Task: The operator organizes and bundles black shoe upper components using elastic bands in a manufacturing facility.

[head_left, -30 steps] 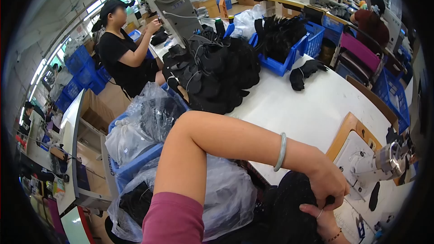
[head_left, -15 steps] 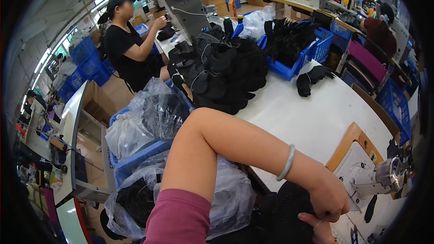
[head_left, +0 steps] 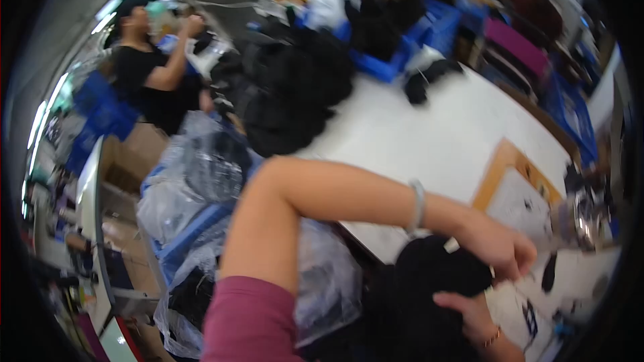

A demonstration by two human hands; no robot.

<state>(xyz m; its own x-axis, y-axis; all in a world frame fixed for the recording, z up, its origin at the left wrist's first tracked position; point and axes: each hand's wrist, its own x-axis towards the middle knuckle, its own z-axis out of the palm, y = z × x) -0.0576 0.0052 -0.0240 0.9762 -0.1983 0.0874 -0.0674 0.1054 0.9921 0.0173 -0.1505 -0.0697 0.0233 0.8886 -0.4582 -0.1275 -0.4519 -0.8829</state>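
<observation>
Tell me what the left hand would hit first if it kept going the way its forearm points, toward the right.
Probably the sewing machine head. The left hand, gripping black fabric, points right across the white table toward it. The picture is blurred, so the depth is uncertain.

Left arm bent across, left hand (head_left: 500, 249) curled closed above right hand (head_left: 469, 308)

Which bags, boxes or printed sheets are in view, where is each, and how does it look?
Clear plastic bags: left of the table, crumpled, holding dark goods.
Cardboard box: beside the bags, brown, open.
Blue crates: far end of the white table, holding black fabric.
Printed sheet: near the left hand, white, on a tan board.
</observation>
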